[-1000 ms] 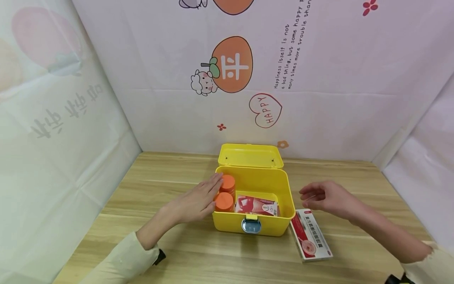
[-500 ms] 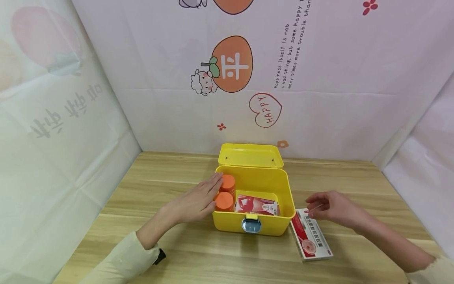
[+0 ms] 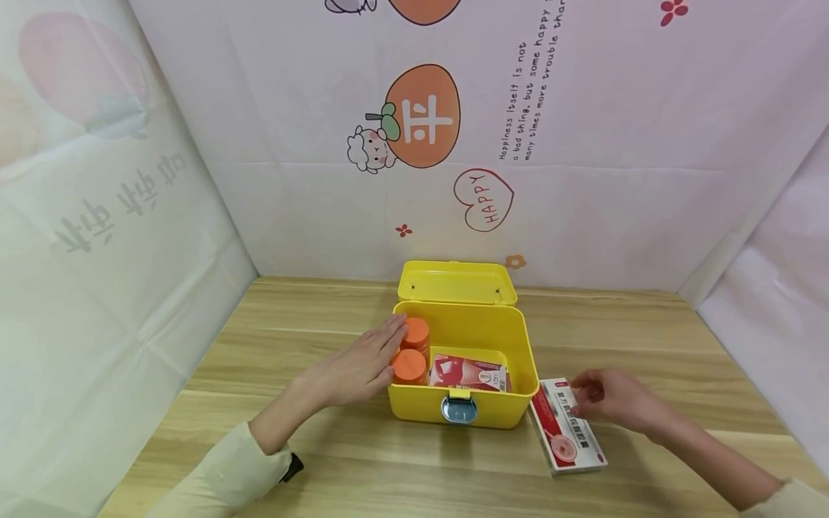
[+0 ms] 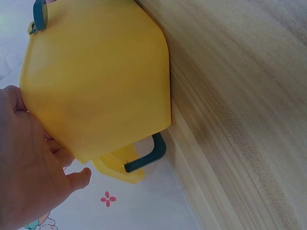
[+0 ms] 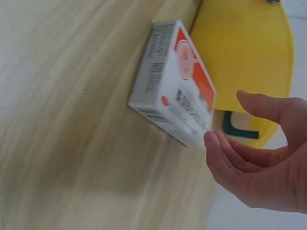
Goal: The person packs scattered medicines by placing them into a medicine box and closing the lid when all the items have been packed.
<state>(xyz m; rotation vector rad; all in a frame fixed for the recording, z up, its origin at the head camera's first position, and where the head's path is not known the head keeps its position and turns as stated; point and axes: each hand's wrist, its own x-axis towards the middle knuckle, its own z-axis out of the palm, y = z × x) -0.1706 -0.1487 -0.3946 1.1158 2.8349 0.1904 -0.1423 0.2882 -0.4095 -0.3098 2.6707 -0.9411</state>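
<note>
A yellow lidded box stands on the table with its lid tipped back. My left hand rests at its left rim, fingers straight, beside two orange-capped jars inside. In the left wrist view the fingers lie along the top edge of the yellow side wall. A red-and-white medicine box lies flat to the right of the yellow box. At its far right edge is my right hand. The right wrist view shows its fingertips right at the medicine box, thumb spread away from them.
Inside the yellow box another red-and-white carton lies next to the jars. A metal latch hangs on the front, and a dark green handle shows at the back. Printed white cloth walls off the table behind and at both sides.
My right hand has moved down and slightly right, from above the table beside the yellow box to the medicine box's edge. The left hand has stayed at the rim.
</note>
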